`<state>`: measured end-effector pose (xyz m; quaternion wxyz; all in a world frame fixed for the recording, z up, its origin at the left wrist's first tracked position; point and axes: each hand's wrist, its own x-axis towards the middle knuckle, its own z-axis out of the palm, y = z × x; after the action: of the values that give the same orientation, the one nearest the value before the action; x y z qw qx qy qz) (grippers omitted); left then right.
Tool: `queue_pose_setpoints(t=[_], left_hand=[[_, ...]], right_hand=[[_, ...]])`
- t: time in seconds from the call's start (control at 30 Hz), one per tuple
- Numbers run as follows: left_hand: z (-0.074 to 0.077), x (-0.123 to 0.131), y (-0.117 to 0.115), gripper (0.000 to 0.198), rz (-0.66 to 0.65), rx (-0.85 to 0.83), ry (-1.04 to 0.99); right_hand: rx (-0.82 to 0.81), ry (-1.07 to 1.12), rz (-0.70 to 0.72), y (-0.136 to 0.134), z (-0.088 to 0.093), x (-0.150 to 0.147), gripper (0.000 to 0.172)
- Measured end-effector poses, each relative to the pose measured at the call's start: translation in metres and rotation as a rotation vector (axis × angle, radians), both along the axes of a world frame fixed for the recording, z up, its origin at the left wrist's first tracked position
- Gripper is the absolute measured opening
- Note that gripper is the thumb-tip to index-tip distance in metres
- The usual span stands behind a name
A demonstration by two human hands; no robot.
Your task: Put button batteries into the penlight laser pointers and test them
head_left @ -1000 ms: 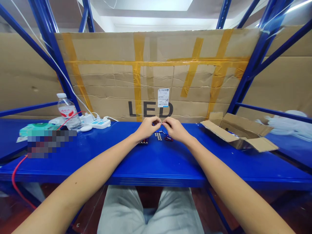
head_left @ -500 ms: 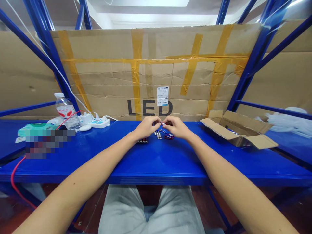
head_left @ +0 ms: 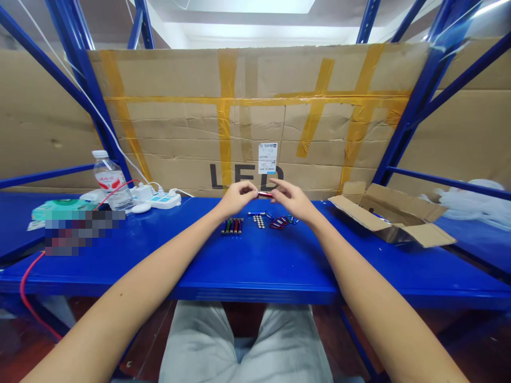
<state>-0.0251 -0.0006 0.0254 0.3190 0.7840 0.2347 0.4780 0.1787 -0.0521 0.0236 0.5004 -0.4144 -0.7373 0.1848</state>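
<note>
Both hands are raised a little above the blue shelf (head_left: pixel 255 266). My left hand (head_left: pixel 235 198) and my right hand (head_left: pixel 293 199) pinch the two ends of a small red tube (head_left: pixel 264 194) held between them. Below them lie a row of small coloured tubes (head_left: pixel 232 226), a cluster of small silver button cells (head_left: pixel 260 221) and a heap of small coloured clips (head_left: pixel 281 221).
An open cardboard box (head_left: pixel 389 213) sits on the shelf at the right. At the left are a water bottle (head_left: pixel 109 181), a white power strip (head_left: pixel 159 201), a red cable (head_left: pixel 27 276) and a green packet (head_left: pixel 59 207). A taped cardboard sheet marked LED (head_left: pixel 247 117) stands behind.
Both hands have lifted off the shelf with the red tube between them, which uncovers the row of coloured tubes and the clips.
</note>
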Motion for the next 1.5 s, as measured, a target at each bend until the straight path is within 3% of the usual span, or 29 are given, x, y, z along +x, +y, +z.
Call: queue_pose_setpoints(t=[0.1, 0.3, 0.4, 0.6, 0.77, 0.83, 0.93, 1.0, 1.1, 1.17, 1.23, 1.33, 1.5], left_hand=[[0.005, -0.005, 0.008, 0.008, -0.018, -0.172, -0.298], [0.004, -0.013, 0.024, 0.010, -0.073, -0.623, -0.724], [0.002, -0.018, 0.030, 0.014, -0.060, -0.724, -0.786], [0.002, -0.020, 0.029, 0.013, -0.056, -0.771, -0.817], [0.005, -0.020, 0.024, 0.009, -0.082, -0.838, -0.825], [0.005, -0.018, 0.023, 0.006, -0.107, -0.846, -0.759], [0.003, -0.011, 0.019, 0.012, -0.134, -0.743, -0.582], [-0.001, -0.004, 0.014, 0.013, -0.058, -0.596, -0.437], [-0.009, 0.006, 0.000, 0.010, 0.113, -0.213, -0.137], [-0.014, 0.011, -0.010, 0.008, 0.107, 0.067, 0.061], [-0.018, 0.014, -0.017, 0.012, 0.109, 0.220, 0.211], [-0.021, 0.014, -0.021, 0.013, 0.140, 0.360, 0.372], [-0.020, 0.009, -0.012, 0.009, 0.206, 0.425, 0.428]], right_hand=[[0.000, 0.016, -0.160, 0.002, 0.003, 0.010, 0.030], [-0.230, -0.611, -0.125, 0.000, -0.007, 0.012, 0.008], [-0.311, -0.691, -0.114, 0.003, -0.016, 0.009, 0.004], [-0.346, -0.701, -0.080, 0.010, -0.025, 0.009, 0.006], [-0.322, -0.813, -0.107, 0.003, -0.025, -0.002, 0.004], [-0.280, -0.836, -0.135, 0.000, -0.023, -0.006, 0.014], [-0.185, -0.694, -0.126, -0.002, -0.017, -0.006, 0.025], [-0.201, -0.473, -0.094, -0.001, -0.013, -0.004, 0.021], [-0.380, -0.092, -0.023, 0.000, -0.010, -0.003, 0.010], [-0.488, 0.108, 0.067, 0.000, -0.011, -0.005, 0.012], [-0.557, 0.219, 0.182, -0.002, -0.012, -0.009, 0.017], [-0.636, 0.254, 0.321, -0.004, -0.014, -0.015, 0.022], [-0.668, 0.296, 0.367, -0.005, -0.012, -0.014, 0.023]])
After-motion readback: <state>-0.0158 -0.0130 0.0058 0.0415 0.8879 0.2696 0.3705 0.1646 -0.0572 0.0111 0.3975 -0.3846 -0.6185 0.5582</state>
